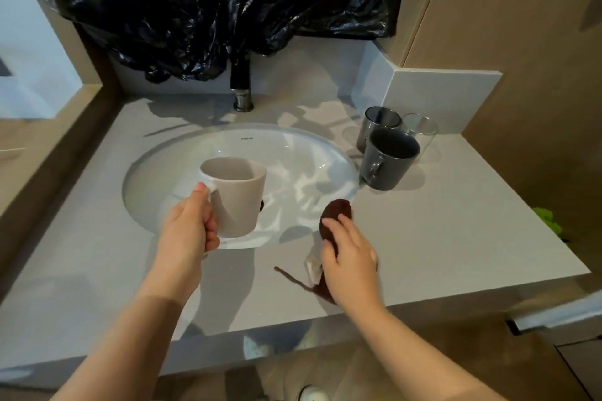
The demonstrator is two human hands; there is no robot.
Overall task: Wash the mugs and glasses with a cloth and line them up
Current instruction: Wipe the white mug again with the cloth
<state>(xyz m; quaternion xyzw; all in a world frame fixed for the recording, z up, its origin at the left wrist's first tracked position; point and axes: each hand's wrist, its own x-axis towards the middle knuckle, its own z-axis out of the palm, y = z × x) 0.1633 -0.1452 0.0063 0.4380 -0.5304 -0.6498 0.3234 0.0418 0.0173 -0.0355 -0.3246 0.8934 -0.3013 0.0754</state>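
My left hand [190, 225] grips a beige mug [237, 197] by its handle and holds it upright over the white sink basin [312, 172]. My right hand [350, 257] holds a dark brown cloth [337, 213] at the basin's right rim, fingers curled round it, with a strand of the cloth and a white tag trailing on the counter. At the back right stand a dark grey mug [389, 158], a smoky grey glass [379, 122] and a clear glass [422, 130], close together.
A black faucet [241, 81] rises behind the basin under a hanging black plastic sheet [211, 3]. The grey countertop [456, 221] ends at a front edge near my arms. A wooden wall panel stands on the right; something green [547, 220] shows past the counter's right edge.
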